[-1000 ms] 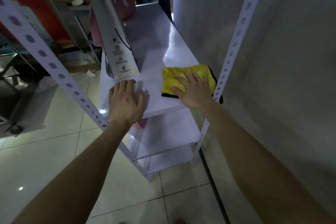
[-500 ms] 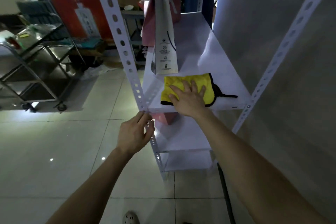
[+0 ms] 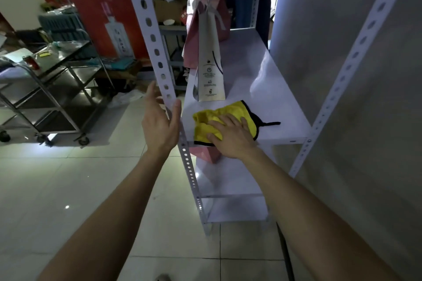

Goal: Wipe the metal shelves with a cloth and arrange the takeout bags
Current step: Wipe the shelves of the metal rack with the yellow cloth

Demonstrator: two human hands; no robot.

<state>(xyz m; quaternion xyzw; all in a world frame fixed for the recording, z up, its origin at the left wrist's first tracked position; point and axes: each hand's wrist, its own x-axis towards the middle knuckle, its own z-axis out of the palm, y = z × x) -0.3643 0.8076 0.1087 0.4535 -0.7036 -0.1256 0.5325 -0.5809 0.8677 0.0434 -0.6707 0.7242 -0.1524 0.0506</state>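
The cloth (image 3: 218,118) is bright yellow with black edging and a black loop at its right end. The shelf (image 3: 274,102) under it is glossy white, and the post (image 3: 157,52) at its near left corner is white with a row of dark holes. The paper bag (image 3: 211,75) farther back is white with small black printed symbols; a pink bag (image 3: 190,52) shows behind it. Far left, the banner (image 3: 96,18) is red with yellow characters and a white bottle. The floor (image 3: 68,189) tiles are pale with dark joints, the cart (image 3: 64,52) silver, the wall (image 3: 365,143) grey

Fluffy cloth (image 3: 214,118) — glossy painted-metal shelf (image 3: 269,98) — smooth paper bag (image 3: 210,70).
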